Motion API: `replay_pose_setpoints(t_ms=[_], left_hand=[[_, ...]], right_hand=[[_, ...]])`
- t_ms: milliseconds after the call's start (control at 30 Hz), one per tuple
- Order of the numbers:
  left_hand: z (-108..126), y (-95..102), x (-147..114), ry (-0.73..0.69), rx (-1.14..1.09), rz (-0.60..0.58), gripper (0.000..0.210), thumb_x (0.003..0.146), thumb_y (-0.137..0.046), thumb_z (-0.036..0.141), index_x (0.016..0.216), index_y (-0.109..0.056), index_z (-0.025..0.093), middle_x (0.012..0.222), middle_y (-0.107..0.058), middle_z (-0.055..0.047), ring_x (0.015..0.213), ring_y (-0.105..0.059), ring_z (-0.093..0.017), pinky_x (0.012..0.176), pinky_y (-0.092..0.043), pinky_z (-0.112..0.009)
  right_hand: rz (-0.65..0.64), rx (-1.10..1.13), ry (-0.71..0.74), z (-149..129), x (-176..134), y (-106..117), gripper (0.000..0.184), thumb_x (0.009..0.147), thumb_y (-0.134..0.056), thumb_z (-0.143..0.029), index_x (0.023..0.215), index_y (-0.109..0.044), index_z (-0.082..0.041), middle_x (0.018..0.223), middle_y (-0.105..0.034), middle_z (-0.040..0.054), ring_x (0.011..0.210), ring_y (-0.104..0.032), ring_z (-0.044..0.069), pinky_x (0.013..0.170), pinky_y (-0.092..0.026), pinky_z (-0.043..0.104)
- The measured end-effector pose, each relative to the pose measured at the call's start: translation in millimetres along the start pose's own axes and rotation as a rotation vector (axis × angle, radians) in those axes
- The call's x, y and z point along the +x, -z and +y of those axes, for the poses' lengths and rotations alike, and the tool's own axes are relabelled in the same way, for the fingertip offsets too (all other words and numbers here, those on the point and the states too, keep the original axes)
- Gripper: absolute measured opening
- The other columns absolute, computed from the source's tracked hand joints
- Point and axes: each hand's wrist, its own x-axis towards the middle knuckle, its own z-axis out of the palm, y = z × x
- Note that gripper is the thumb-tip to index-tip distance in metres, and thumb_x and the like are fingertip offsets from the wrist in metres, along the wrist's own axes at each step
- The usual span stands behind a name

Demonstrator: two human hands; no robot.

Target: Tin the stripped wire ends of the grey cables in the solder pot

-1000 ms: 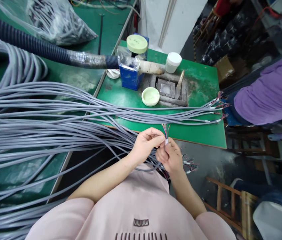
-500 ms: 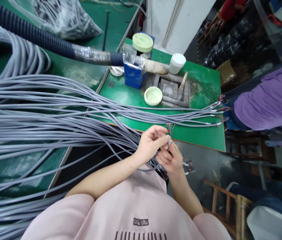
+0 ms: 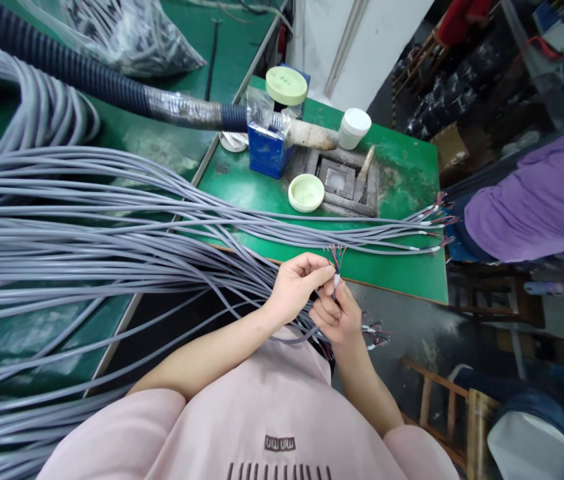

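Observation:
My right hand [image 3: 337,315] is closed around a grey cable end near its white wrapped band [image 3: 337,280]. Thin red and dark wires [image 3: 336,255] fan upward from that end. My left hand [image 3: 298,283] pinches at the base of these wires, thumb and forefinger together, beside the band. Beneath and left of my hands runs a thick bundle of grey cables [image 3: 187,267]. More cables lie across the green table [image 3: 397,273], their stripped ends [image 3: 442,220] at its right edge. Other wire ends [image 3: 376,333] hang below, right of my right hand.
A square solder pot [image 3: 338,180] with a stick leaning in it is set behind the cables. Around it are a pale green dish [image 3: 306,193], a white tub [image 3: 355,128], a blue box [image 3: 266,152] and a black hose [image 3: 87,73]. A person in a purple top [image 3: 537,193] is at right.
Both hands have shifted slightly left. More of the white band and the fanned wires shows between my fingers. The cables on the table lie as before.

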Motion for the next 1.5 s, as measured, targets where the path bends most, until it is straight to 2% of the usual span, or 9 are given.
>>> replay_pose_setpoints(t_ms=[167,533,700,800,900,1100,1300,1400,1500], left_hand=[[-5.0,2.4,-0.1,-0.078,0.024,0.013,0.018,0.076,-0.07,0.029,0.072,-0.058,0.016,0.054,-0.059,0.004,0.052,-0.054,-0.007,0.057,-0.044,-0.021],[6.9,9.5,14.3,-0.041,0.205,-0.076,0.034,0.08,-0.066,0.042,0.064,-0.049,0.017,0.05,-0.054,0.005,0.044,-0.05,-0.007,0.049,-0.039,-0.02],[7.3,14.0,10.2,-0.408,0.585,-0.017,0.017,0.081,-0.066,0.032,0.071,-0.064,0.019,0.061,-0.059,0.0,0.057,-0.051,-0.011,0.059,-0.041,-0.024],[1.2,15.7,5.7,-0.499,0.671,-0.047,0.01,0.077,-0.069,0.028,0.069,-0.069,0.021,0.059,-0.059,0.0,0.058,-0.049,-0.013,0.061,-0.04,-0.026],[-10.9,13.6,0.9,-0.395,0.582,-0.09,0.015,0.075,-0.072,0.031,0.066,-0.068,0.02,0.056,-0.058,0.001,0.055,-0.048,-0.011,0.058,-0.04,-0.025],[-25.9,3.2,-5.8,0.013,0.087,-0.112,0.034,0.073,-0.073,0.044,0.063,-0.054,0.017,0.052,-0.058,0.002,0.045,-0.056,-0.013,0.048,-0.047,-0.026],[-18.6,6.3,-2.3,-0.061,0.072,-0.045,0.031,0.073,-0.075,0.04,0.063,-0.058,0.016,0.056,-0.061,0.002,0.052,-0.056,-0.01,0.055,-0.046,-0.023],[-18.5,10.0,0.2,-0.079,0.107,0.015,0.031,0.069,-0.077,0.041,0.062,-0.06,0.016,0.059,-0.063,0.001,0.054,-0.056,-0.009,0.055,-0.045,-0.022],[-19.2,11.7,1.4,-0.073,0.113,0.047,0.031,0.068,-0.078,0.041,0.061,-0.061,0.016,0.059,-0.063,0.001,0.053,-0.055,-0.009,0.055,-0.045,-0.021]], right_hand=[[-0.004,-0.002,0.015,1.0,1.9,-2.3,0.04,0.077,-0.065,-0.057,0.072,-0.042,-0.024,0.038,-0.021,-0.0158,0.028,-0.008,0.004,0.03,-0.016,0.016],[0.012,-0.028,0.084,5.0,3.0,-3.0,0.033,0.082,-0.063,-0.052,0.079,-0.051,-0.022,0.039,-0.028,-0.0146,0.031,-0.014,0.003,0.033,-0.02,0.016],[0.125,-0.022,0.19,5.9,5.2,-0.3,0.032,0.079,-0.067,-0.051,0.087,-0.055,-0.022,0.042,-0.039,-0.0132,0.03,-0.022,0.003,0.033,-0.022,0.016],[0.162,-0.045,0.236,2.5,5.1,2.9,0.045,0.072,-0.071,-0.054,0.1,-0.058,-0.021,0.043,-0.041,-0.0131,0.031,-0.024,0.004,0.033,-0.023,0.018],[0.195,-0.088,0.242,-1.7,3.6,4.0,0.043,0.068,-0.075,-0.049,0.098,-0.064,-0.019,0.038,-0.036,-0.0138,0.031,-0.021,0.003,0.034,-0.02,0.018],[0.265,-0.177,0.418,-2.2,3.0,2.9,0.025,0.076,-0.069,-0.043,0.079,-0.072,-0.019,0.035,-0.036,-0.0103,0.031,-0.028,0.005,0.036,-0.026,0.02],[0.364,-0.663,0.616,-5.5,-3.1,8.0,0.018,0.083,-0.064,-0.033,0.096,-0.075,-0.025,0.066,-0.068,-0.0003,0.054,-0.059,0.012,0.055,-0.05,0.028],[0.358,-0.956,0.742,-8.2,-6.0,11.1,0.02,0.085,-0.061,-0.025,0.101,-0.073,-0.028,0.086,-0.074,0.003,0.075,-0.068,0.016,0.071,-0.055,0.032],[0.348,-1.114,0.803,-9.8,-5.8,11.9,0.022,0.085,-0.06,-0.022,0.102,-0.073,-0.028,0.093,-0.075,0.0041,0.082,-0.069,0.018,0.076,-0.056,0.034]])
